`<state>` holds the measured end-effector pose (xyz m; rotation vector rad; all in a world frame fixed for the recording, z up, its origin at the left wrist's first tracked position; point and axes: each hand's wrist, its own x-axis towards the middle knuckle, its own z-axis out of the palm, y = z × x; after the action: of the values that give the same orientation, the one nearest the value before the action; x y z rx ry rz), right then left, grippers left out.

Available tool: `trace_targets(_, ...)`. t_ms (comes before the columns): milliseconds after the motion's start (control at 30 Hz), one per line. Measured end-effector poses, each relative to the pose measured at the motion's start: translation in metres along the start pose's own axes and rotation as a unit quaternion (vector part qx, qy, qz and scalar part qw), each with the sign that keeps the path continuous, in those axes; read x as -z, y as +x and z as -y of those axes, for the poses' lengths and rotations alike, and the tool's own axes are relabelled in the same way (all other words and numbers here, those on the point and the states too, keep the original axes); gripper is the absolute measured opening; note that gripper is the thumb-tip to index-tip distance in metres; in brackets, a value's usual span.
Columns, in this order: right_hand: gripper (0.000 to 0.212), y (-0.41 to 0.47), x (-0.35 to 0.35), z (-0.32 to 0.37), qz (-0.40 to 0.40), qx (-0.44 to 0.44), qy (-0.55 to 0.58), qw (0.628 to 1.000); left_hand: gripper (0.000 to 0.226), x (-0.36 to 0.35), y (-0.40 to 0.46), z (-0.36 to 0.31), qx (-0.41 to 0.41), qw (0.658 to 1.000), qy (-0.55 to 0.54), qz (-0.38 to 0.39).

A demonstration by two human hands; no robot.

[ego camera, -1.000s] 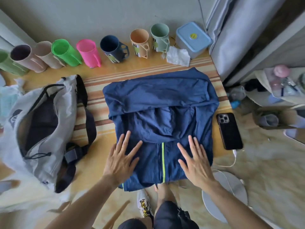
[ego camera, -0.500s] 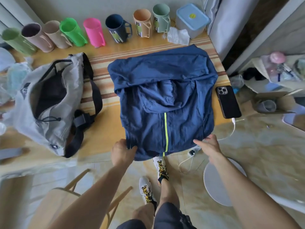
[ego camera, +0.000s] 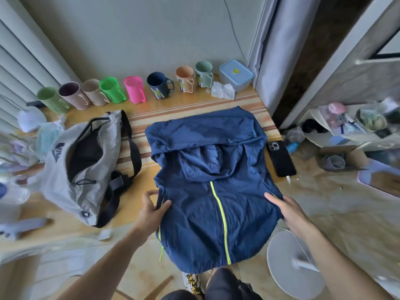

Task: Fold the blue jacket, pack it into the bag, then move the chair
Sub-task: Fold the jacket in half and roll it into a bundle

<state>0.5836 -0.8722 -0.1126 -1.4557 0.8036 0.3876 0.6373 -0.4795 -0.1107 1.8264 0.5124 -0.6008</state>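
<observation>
The blue jacket with a neon-yellow zip lies on the wooden table, sleeves folded in, hood turned down over the chest. Its lower half hangs past the table's near edge. My left hand pinches the jacket's left side at the waist. My right hand grips the right side at the same height. The grey bag with black straps lies unzipped to the left of the jacket. A wooden chair part shows at the bottom, mostly hidden by my arm.
A row of several coloured mugs and a blue-lidded box line the wall. A crumpled tissue lies beside the box. A black phone on a cable lies right of the jacket. A white round base stands on the floor.
My hands went from pressing flat on the jacket to gripping its two sides. The jacket's lower part now hangs lower off the table edge toward me.
</observation>
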Motion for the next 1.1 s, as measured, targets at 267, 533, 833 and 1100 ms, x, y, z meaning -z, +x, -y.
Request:
trace_targets(267, 0.040, 0.018, 0.009, 0.091, 0.093, -0.084, 0.004, 0.992, 0.018, 0.033, 0.001, -0.078, 0.147, 0.966, -0.189, 0.094)
trace_targets(533, 0.013, 0.168, -0.028, 0.210, -0.038, -0.054, 0.259, 0.964, 0.028, 0.047, 0.131, -0.166, 0.171, 0.937, -0.304, -0.009)
trace_targets(833, 0.086, 0.253, -0.048, 0.188, -0.052, 0.088, -0.323, 0.941, 0.099, 0.022, 0.217, -0.137, -0.008, 0.958, 0.271, -0.087)
trace_targets(1100, 0.038, 0.290, -0.089, 0.184, -0.085, 0.184, -0.468, 0.860, 0.039, -0.002, 0.240, -0.144, 0.067, 0.961, 0.161, -0.216)
